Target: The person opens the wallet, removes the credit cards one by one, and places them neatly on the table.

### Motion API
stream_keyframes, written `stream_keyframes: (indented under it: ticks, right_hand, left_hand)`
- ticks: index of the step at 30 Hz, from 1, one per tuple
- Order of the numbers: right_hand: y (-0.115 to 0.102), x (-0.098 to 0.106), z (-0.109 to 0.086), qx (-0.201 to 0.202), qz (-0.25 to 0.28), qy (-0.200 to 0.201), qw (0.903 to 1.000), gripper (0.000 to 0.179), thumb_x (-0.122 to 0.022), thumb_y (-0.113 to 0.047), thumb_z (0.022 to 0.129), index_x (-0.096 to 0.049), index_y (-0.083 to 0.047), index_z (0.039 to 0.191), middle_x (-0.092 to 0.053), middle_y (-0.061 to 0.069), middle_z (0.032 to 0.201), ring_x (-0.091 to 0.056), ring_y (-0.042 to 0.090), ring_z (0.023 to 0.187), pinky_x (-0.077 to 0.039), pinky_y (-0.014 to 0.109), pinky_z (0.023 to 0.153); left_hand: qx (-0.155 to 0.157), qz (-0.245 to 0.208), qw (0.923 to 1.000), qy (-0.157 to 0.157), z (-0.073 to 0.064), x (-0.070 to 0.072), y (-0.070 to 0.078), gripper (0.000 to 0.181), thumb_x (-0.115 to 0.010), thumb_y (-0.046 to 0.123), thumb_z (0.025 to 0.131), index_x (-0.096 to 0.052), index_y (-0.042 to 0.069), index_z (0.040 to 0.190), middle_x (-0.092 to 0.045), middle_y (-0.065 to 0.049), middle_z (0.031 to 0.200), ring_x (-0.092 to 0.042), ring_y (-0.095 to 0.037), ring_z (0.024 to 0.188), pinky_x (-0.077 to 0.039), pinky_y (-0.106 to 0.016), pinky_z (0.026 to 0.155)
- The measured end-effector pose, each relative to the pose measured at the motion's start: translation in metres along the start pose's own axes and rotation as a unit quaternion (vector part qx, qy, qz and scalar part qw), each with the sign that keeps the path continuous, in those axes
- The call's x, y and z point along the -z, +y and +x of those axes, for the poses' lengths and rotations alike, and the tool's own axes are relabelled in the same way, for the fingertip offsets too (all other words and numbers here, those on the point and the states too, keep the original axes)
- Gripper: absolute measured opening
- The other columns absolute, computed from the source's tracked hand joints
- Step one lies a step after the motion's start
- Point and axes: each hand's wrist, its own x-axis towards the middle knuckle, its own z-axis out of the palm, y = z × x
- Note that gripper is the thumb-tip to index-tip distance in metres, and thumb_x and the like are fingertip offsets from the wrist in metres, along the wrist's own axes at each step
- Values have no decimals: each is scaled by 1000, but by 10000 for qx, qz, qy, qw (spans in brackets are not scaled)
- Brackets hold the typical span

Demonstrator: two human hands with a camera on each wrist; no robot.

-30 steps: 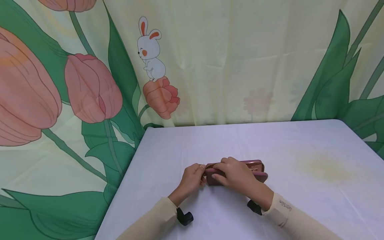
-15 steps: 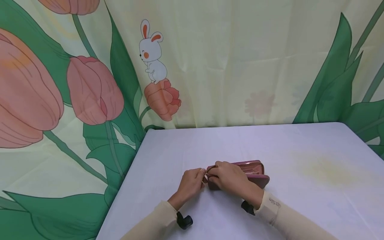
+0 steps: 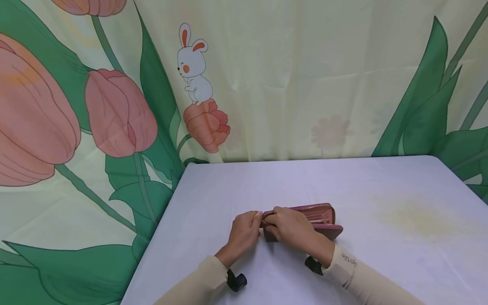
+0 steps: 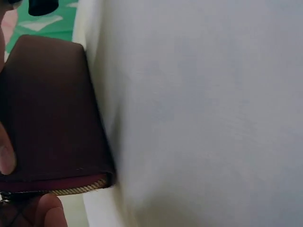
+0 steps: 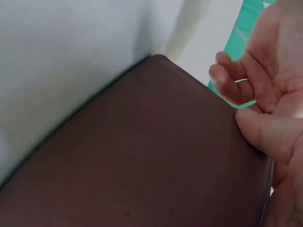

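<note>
A dark maroon zip-around wallet (image 3: 329, 231) stands on its long edge on the white tabletop, its zipped mouth gaping upward and a pinkish lining with card slots (image 3: 325, 217) showing at the right end. My left hand (image 3: 244, 231) pinches the wallet's left end. Over the mouth's left part, my right hand (image 3: 293, 226) grips the near wall, its thumb (image 5: 270, 135) pressed on the outer face in the right wrist view. Brass zipper teeth (image 4: 78, 187) run along the corner in the left wrist view, fingertips (image 4: 49, 215) beside them. The right fingers inside the mouth are mostly hidden.
A white cloth covers the table (image 3: 381, 262), with a faint yellowish stain (image 3: 415, 216) at the right. Behind and to the left hangs a curtain (image 3: 267, 84) printed with tulips and a rabbit. Black wrist cameras (image 3: 237, 281) sit below both cuffs.
Over the last second my right hand has slid left and slightly nearer, toward the wallet's left end. More of the lining shows at the right. Since half a second ago little has moved.
</note>
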Motion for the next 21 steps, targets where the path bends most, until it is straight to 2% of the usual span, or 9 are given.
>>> stream_keyframes:
  ticks: [2, 4, 7, 12, 15, 17, 21]
  right_hand:
    - [0, 1, 2, 69, -25, -90, 9999, 4, -81, -20, 91, -76, -20, 91, -55, -6, 76, -46, 8, 64, -39, 24, 52]
    - [1, 1, 3, 188, -81, -144, 9997, 4, -80, -21, 91, -76, -19, 91, -57, -6, 76, -47, 8, 64, -40, 24, 53]
    - [4, 0, 3, 398, -162, -121, 9990, 5, -80, -20, 92, -77, -16, 92, -60, -5, 77, -51, 8, 65, -45, 25, 56]
    - [7, -3, 0, 729, -191, 154, 9970, 6, -80, -19, 91, -79, -13, 93, -66, -4, 80, -58, 8, 66, -52, 27, 58]
    - [7, -4, 0, 803, -228, 278, 9961, 8, -81, -19, 91, -79, -12, 93, -66, -4, 80, -59, 8, 67, -52, 27, 58]
    - [7, -5, -1, 810, -257, 332, 9958, 8, -81, -20, 91, -79, -12, 92, -65, -4, 79, -59, 8, 67, -52, 27, 58]
    - [7, -5, -3, 757, -194, 349, 9963, 7, -80, -19, 91, -79, -13, 93, -65, -5, 81, -60, 8, 69, -52, 27, 60]
  left_hand:
    - [-183, 169, 9997, 54, 1, 2, 1, 45, -48, 22, 110, -61, 11, 68, -57, 8, 60, -55, -2, 53, -43, -23, 54]
    - [-235, 202, 9995, 40, 2, 3, 0, 45, -48, 22, 110, -63, 11, 68, -58, 7, 59, -55, -1, 52, -42, -23, 53]
    - [-211, 165, 9996, -50, 0, 4, -2, 45, -47, 21, 109, -65, 9, 70, -64, 2, 62, -55, -1, 51, -41, -22, 52]
    - [-108, 72, 9997, -197, -3, 2, -7, 44, -47, 20, 109, -67, 7, 72, -70, -4, 71, -56, -1, 51, -43, -22, 53]
    - [174, -155, 9992, -337, -4, 0, -8, 44, -47, 20, 110, -68, 5, 74, -69, -6, 69, -56, -3, 48, -43, -22, 51]
    - [452, -472, 9967, -472, -5, -1, -9, 43, -48, 20, 110, -68, 2, 76, -68, -8, 68, -55, -6, 46, -43, -23, 48]
    - [1149, -1029, 9836, -937, -10, -4, -13, 43, -47, 19, 110, -67, 0, 77, -63, -7, 61, -55, -10, 43, -47, -23, 43]
